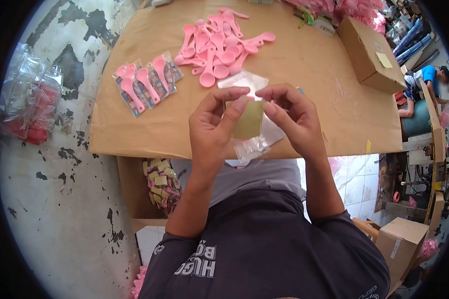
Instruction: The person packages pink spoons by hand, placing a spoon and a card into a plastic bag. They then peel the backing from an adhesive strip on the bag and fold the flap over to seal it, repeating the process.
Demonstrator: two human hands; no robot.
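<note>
Near the table's front edge, my left hand [212, 124] and my right hand [298, 119] are closed in a pinch at either side of a flat olive-yellow packet [248, 121]. Thumbs and forefingers meet at its upper edge, where a bit of pink shows between them. Whether a spoon is inside cannot be made out. Clear plastic bags [244, 79] lie just behind and under my hands. Beyond them is a heap of pink plastic spoons [217, 39]. To the left, several pink spoons [129, 92] rest on printed cards in clear wrapping.
A cardboard box [371, 55] stands on the table's right side, with pink bagged goods [334, 7] behind. Below the table at left, a carton [129, 187] holds many packed items [159, 182]. Another person [426, 82] bends over at far right. A peeling wall [60, 199] borders the left.
</note>
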